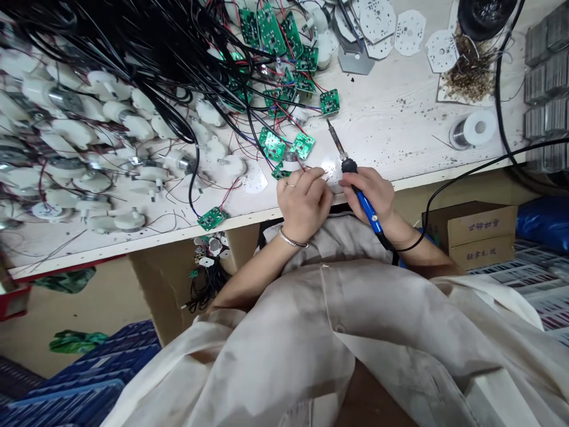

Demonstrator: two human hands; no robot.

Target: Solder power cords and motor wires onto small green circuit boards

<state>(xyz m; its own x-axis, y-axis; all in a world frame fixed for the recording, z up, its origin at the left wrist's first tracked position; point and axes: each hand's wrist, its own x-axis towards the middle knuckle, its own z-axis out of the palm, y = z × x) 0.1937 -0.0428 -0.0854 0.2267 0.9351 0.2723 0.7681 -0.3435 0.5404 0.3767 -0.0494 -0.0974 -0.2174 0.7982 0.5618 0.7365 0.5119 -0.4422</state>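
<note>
My right hand (371,196) is closed around the blue handle of a soldering iron (365,204), whose metal tip points up and away over the table. Beside it, at the table's front edge, my left hand (304,201) has its fingers curled in, and what they hold, if anything, is hidden. A small green circuit board (281,172) shows just beyond its knuckles. Two more green boards with thin wires, one circuit board (272,144) and another circuit board (303,145), lie a little farther off. Near the iron's tip rests another circuit board (329,102).
White plastic motor housings (80,133) and black cables (133,41) heap the table's left side. White octagonal plates (409,32) lie at the back. On the right are a solder spool (478,129), a black bowl (484,18) and stacked grey parts (546,77). A cardboard box (482,234) stands below.
</note>
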